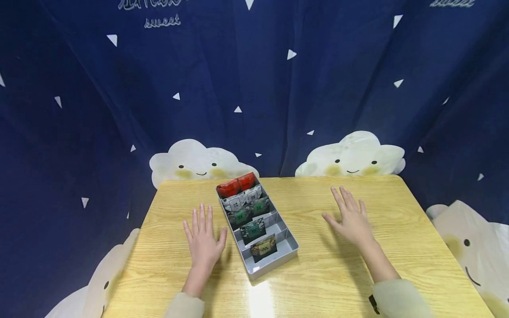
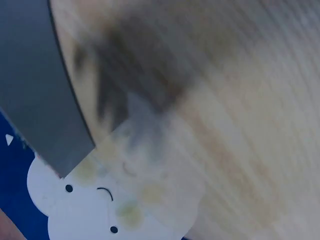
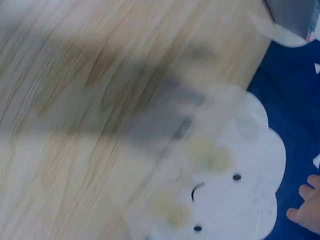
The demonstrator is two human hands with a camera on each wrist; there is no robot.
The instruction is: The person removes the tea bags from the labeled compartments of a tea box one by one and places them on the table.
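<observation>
A grey divided tray (image 1: pixel 274 265) lies at a slant on the table, left of its middle. Small packets stand in its compartments: two red packets (image 1: pixel 237 185) at the far end, white packets (image 1: pixel 241 199), then green packets (image 1: pixel 249 213). Nearer me are a dark green packet (image 1: pixel 252 230) and, in the closest compartment, a tan packet (image 1: pixel 263 248). My left hand (image 1: pixel 204 247) is just left of the tray with fingers spread, holding nothing. Well to the right, my right hand (image 1: pixel 351 223) hovers with fingers straight, also holding nothing, its shadow on the wood below.
The wooden table (image 1: pixel 314 282) has a glossy light patch near its front. Behind it hangs a dark blue curtain (image 1: pixel 254 79) with white triangles and smiling clouds. In the left wrist view the tray's grey side wall (image 2: pixel 40 80) fills the upper left.
</observation>
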